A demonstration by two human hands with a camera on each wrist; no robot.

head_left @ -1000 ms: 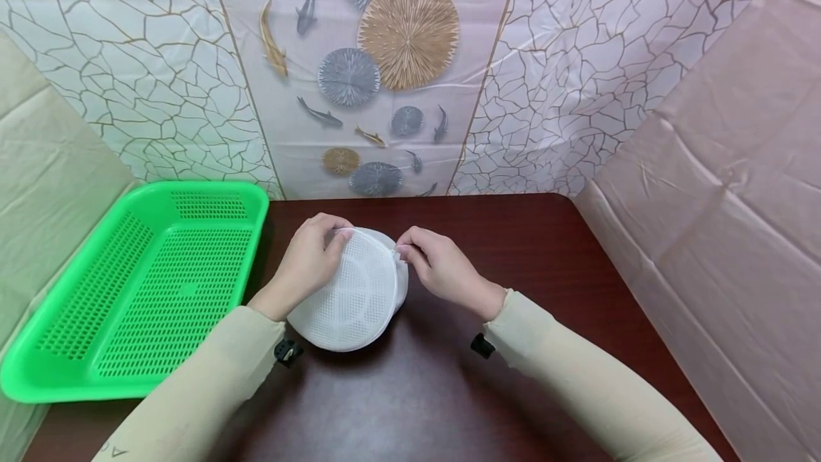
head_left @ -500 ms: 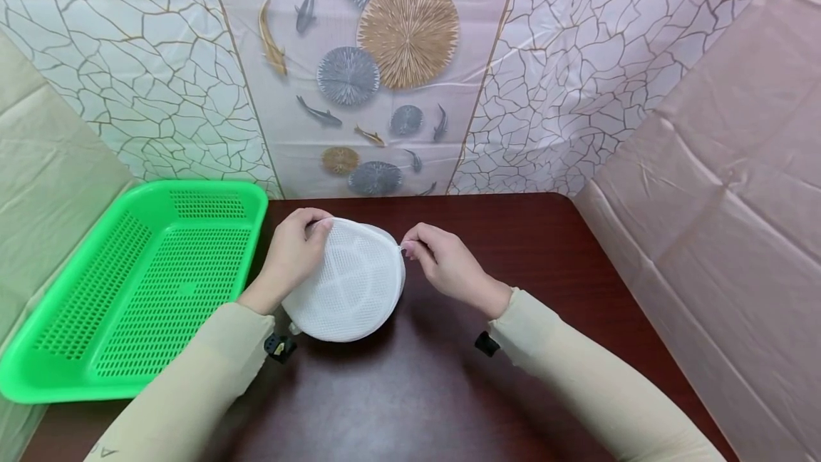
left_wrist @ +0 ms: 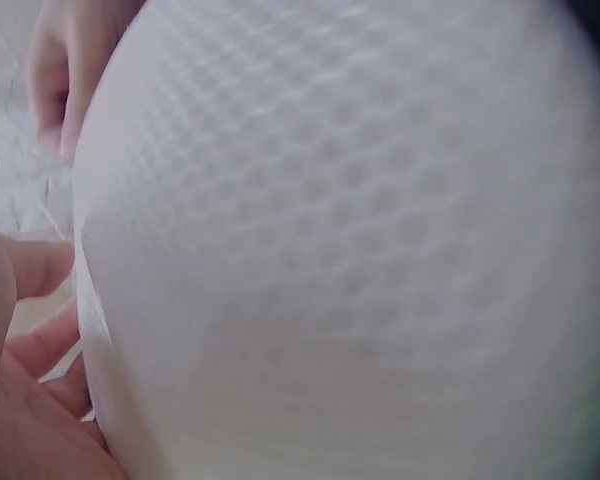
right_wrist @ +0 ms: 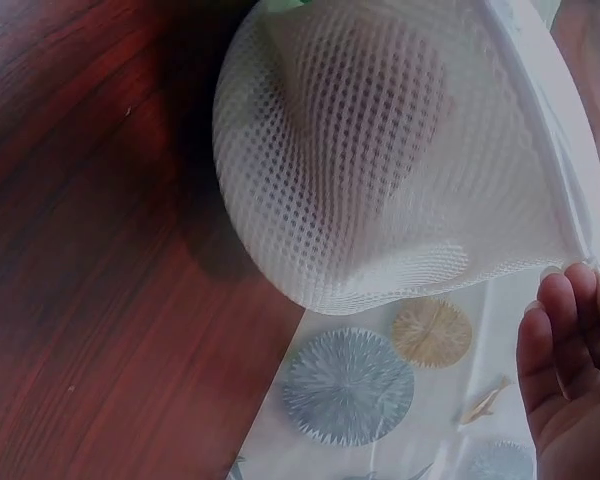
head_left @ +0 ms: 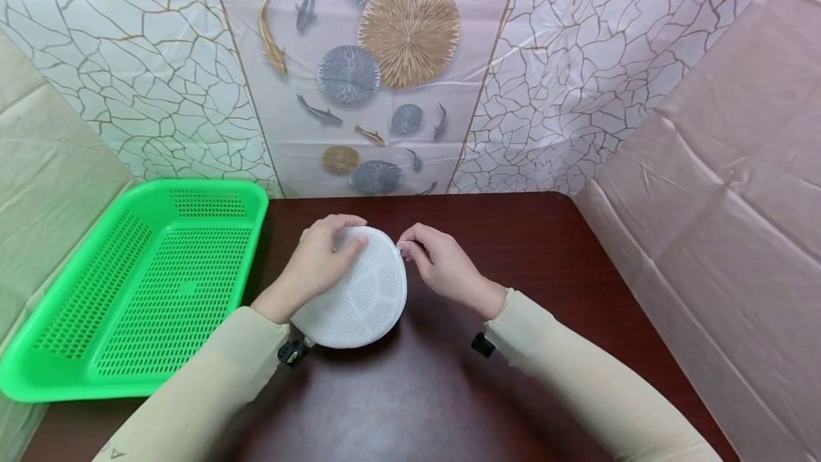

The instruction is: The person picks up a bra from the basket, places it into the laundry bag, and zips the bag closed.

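Note:
A round white mesh laundry bag [head_left: 360, 301] is held tilted over the dark table, its zipped edge showing as a pale band in the right wrist view. My left hand [head_left: 321, 259] grips its upper left edge, thumb lying over the mesh face and fingers behind. At the upper right rim, my right hand [head_left: 442, 262] pinches the end of the zip between thumb and fingers; the zip pull itself is mostly hidden. Through the weave of the bag [right_wrist: 380, 150] a darker patch shows. Up close in the left wrist view, the mesh [left_wrist: 350, 200] fills most of the frame.
A green plastic basket [head_left: 256, 262] with slotted walls stands on the left of the table. The brown table [head_left: 513, 376] reaches to a patterned cloth backdrop [head_left: 545, 91] behind, with pale cloth walls at both sides.
My left hand moved left with the bag's edge, then came back right and now lies further over the mesh face. My right hand shifted only slightly, staying at the zip end.

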